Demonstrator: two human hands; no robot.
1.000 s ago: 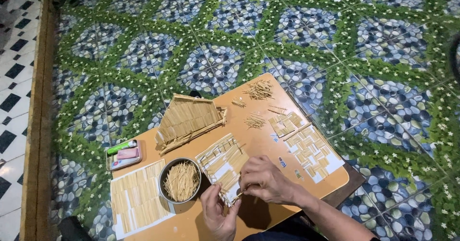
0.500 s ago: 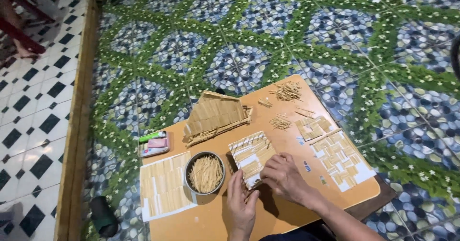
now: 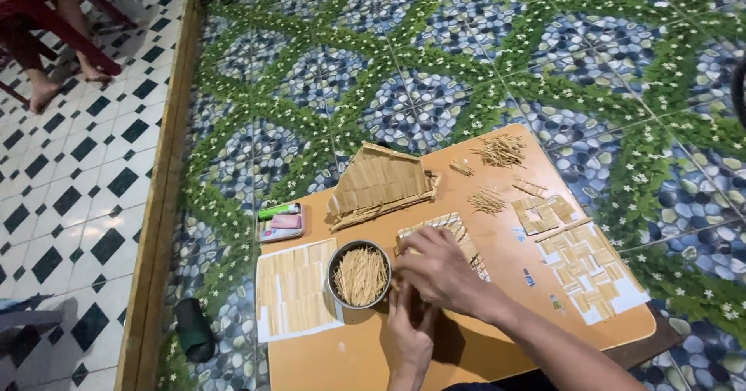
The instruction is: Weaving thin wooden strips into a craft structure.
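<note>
We're hunching over the stick panel on the surface; right hand is covering its near end, left hand sitting at 6 o'clock. Panel's running toward 1 o'clock. Can't tell either grip.

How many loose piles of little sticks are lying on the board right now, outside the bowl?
3. One loose pile lies at the board's far edge, a smaller pile nearer the middle, and a tiny cluster beside the stick roof. The hands may hide more.
</note>
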